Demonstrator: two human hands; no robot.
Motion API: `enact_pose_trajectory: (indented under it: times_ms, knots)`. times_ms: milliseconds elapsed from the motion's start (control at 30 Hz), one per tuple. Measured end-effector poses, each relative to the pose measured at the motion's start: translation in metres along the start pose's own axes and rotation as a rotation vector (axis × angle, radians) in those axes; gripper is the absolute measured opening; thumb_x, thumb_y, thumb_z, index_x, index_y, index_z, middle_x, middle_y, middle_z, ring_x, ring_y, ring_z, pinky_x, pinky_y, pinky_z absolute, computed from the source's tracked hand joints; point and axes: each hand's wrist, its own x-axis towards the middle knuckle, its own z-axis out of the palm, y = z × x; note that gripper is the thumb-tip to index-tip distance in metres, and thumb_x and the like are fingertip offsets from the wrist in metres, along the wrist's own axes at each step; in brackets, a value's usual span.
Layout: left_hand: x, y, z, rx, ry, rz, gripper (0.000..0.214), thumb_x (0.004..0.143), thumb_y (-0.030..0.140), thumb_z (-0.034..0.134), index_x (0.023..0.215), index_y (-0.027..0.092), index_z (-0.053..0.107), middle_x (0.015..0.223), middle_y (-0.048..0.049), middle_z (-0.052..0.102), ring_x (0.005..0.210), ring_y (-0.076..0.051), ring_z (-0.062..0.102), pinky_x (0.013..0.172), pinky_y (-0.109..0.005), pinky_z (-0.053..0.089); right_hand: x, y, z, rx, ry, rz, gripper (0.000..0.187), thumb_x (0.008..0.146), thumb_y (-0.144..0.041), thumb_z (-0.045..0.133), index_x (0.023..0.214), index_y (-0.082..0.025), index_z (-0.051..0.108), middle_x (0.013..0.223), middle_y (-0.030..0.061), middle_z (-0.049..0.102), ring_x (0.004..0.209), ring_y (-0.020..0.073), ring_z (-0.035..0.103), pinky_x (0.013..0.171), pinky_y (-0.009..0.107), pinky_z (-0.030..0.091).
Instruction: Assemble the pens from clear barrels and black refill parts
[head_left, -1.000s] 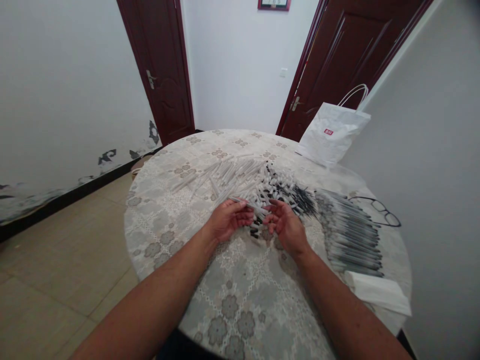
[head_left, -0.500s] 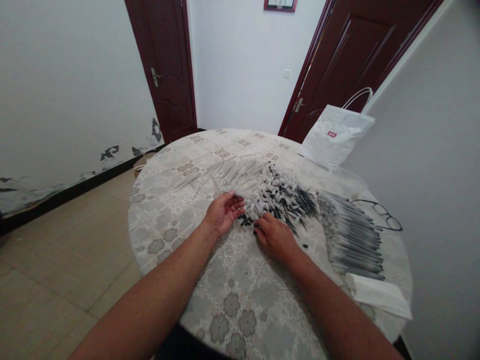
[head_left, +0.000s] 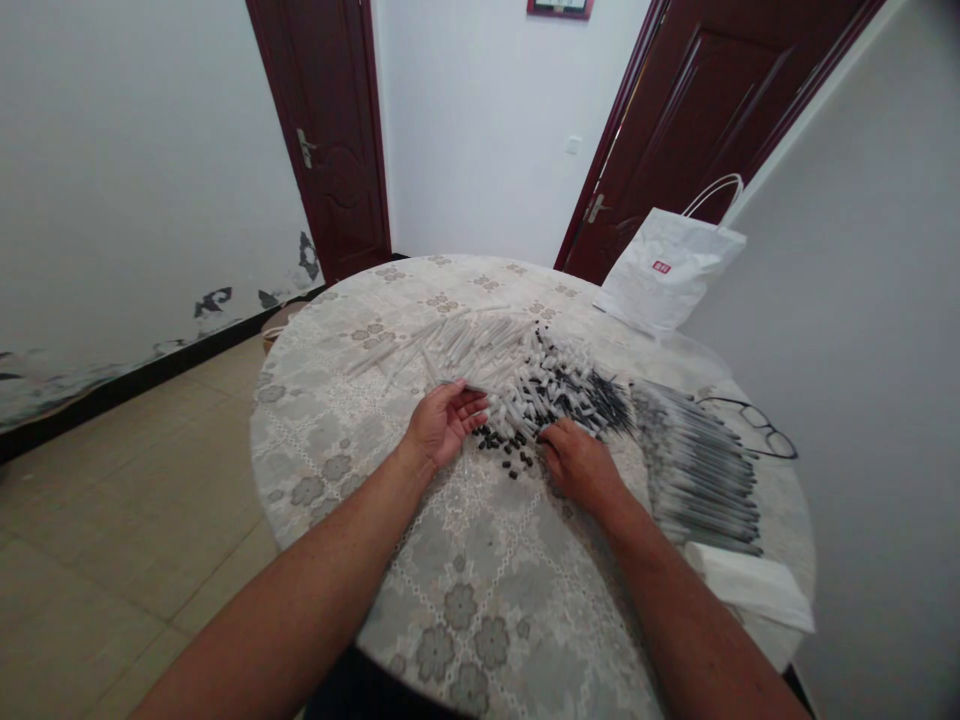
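Observation:
My left hand (head_left: 444,425) is at the near edge of a pile of pen parts, its thumb and forefinger closed on a clear pen barrel (head_left: 474,388) and the other fingers loosely curled. My right hand (head_left: 576,462) reaches down at the pile's near right edge, fingertips bent together. What they pinch, if anything, is hidden. Small black caps (head_left: 511,463) lie on the cloth between my hands. Beyond are white pen pieces (head_left: 517,405), dark refills (head_left: 611,400) and a spread of clear barrels (head_left: 480,340).
A row of pens (head_left: 709,465) lies on the right side of the round table with a patterned cloth (head_left: 457,560). Eyeglasses (head_left: 757,425) and a folded white packet (head_left: 750,580) are next to it. A white paper bag (head_left: 671,270) stands at the back right.
My right hand has moved right and slightly up along the pile's edge. More black caps now show between my hands. My left hand stays in nearly the same place with the barrel.

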Motion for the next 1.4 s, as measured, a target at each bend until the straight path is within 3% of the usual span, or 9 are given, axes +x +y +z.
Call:
enact_pose_trajectory:
  times_ms: [167, 400, 633, 700, 833, 933, 1067, 1200, 1400]
  knots:
    - [0.001, 0.000, 0.000, -0.012, 0.008, -0.011, 0.014, 0.081, 0.022, 0.067, 0.090, 0.012, 0.063, 0.082, -0.0118, 0.074, 0.074, -0.021, 0.073, 0.060, -0.029, 0.060, -0.003, -0.006, -0.002, 0.061, 0.020, -0.063, 0.022, 0.096, -0.025, 0.046, 0.105, -0.023, 0.066, 0.103, 0.0067, 0.062, 0.093, 0.0175, 0.060, 0.078, 0.025, 0.041]
    - [0.001, -0.002, 0.000, -0.005, -0.002, 0.028, 0.014, 0.082, 0.022, 0.067, 0.088, 0.013, 0.060, 0.082, -0.0116, 0.073, 0.078, -0.023, 0.074, 0.061, -0.029, 0.060, -0.005, -0.018, 0.001, 0.078, -0.063, -0.117, 0.021, 0.095, -0.033, 0.051, 0.104, -0.023, 0.067, 0.103, 0.0072, 0.064, 0.088, 0.0181, 0.061, 0.077, 0.026, 0.042]
    - [-0.004, -0.003, 0.005, 0.073, -0.006, 0.088, 0.022, 0.076, 0.015, 0.075, 0.092, 0.015, 0.059, 0.086, -0.0074, 0.073, 0.080, -0.019, 0.073, 0.069, -0.029, 0.060, -0.002, -0.018, 0.011, 0.127, -0.075, -0.122, 0.017, 0.092, -0.027, 0.053, 0.102, -0.022, 0.067, 0.096, 0.0073, 0.065, 0.088, 0.0191, 0.061, 0.078, 0.028, 0.042]
    - [-0.006, -0.004, 0.006, 0.107, -0.027, 0.102, 0.023, 0.076, 0.017, 0.076, 0.094, 0.014, 0.062, 0.088, -0.0081, 0.073, 0.081, -0.018, 0.072, 0.071, -0.028, 0.060, -0.001, -0.014, 0.011, 0.189, -0.023, -0.135, 0.017, 0.094, -0.025, 0.050, 0.100, -0.021, 0.065, 0.096, 0.0075, 0.063, 0.088, 0.0186, 0.060, 0.079, 0.028, 0.042]
    - [-0.010, -0.007, 0.011, 0.180, -0.079, 0.109, 0.026, 0.079, 0.025, 0.075, 0.098, 0.014, 0.062, 0.091, -0.0097, 0.073, 0.083, -0.020, 0.073, 0.072, -0.030, 0.060, 0.002, -0.007, 0.009, 0.392, 0.226, -0.146, 0.017, 0.096, -0.025, 0.045, 0.099, -0.020, 0.061, 0.096, 0.0084, 0.061, 0.091, 0.0204, 0.057, 0.083, 0.031, 0.044]
    - [-0.017, -0.010, 0.020, 0.220, -0.092, 0.100, 0.026, 0.083, 0.028, 0.071, 0.101, 0.016, 0.056, 0.095, -0.0113, 0.072, 0.086, -0.023, 0.074, 0.073, -0.034, 0.060, 0.002, -0.006, 0.007, 0.557, 0.353, -0.071, 0.016, 0.097, -0.029, 0.044, 0.100, -0.021, 0.057, 0.091, 0.0064, 0.061, 0.084, 0.0198, 0.058, 0.078, 0.031, 0.045]
    - [-0.027, -0.010, 0.039, 0.247, -0.067, 0.089, 0.022, 0.088, 0.031, 0.065, 0.098, 0.018, 0.049, 0.096, -0.0118, 0.071, 0.090, -0.026, 0.074, 0.074, -0.037, 0.060, 0.001, -0.010, 0.005, 0.772, 0.392, 0.028, 0.018, 0.096, -0.035, 0.048, 0.102, -0.023, 0.060, 0.084, 0.0022, 0.064, 0.073, 0.0172, 0.060, 0.072, 0.029, 0.045]
    - [-0.032, -0.015, 0.055, 0.206, -0.056, 0.079, 0.024, 0.089, 0.034, 0.064, 0.094, 0.020, 0.045, 0.088, -0.0066, 0.069, 0.089, -0.026, 0.074, 0.076, -0.039, 0.060, 0.002, -0.014, 0.005, 0.902, 0.471, 0.040, 0.021, 0.093, -0.039, 0.054, 0.100, -0.023, 0.067, 0.091, 0.0038, 0.067, 0.076, 0.0174, 0.061, 0.069, 0.028, 0.046]
    - [-0.027, -0.032, 0.052, 0.140, -0.116, 0.085, 0.031, 0.086, 0.036, 0.068, 0.098, 0.022, 0.043, 0.085, -0.0020, 0.067, 0.090, -0.025, 0.074, 0.080, -0.040, 0.059, 0.006, -0.015, 0.013, 1.203, 0.447, 0.153, 0.027, 0.090, -0.040, 0.058, 0.110, -0.023, 0.067, 0.078, 0.0009, 0.065, 0.064, 0.0156, 0.058, 0.058, 0.026, 0.047]
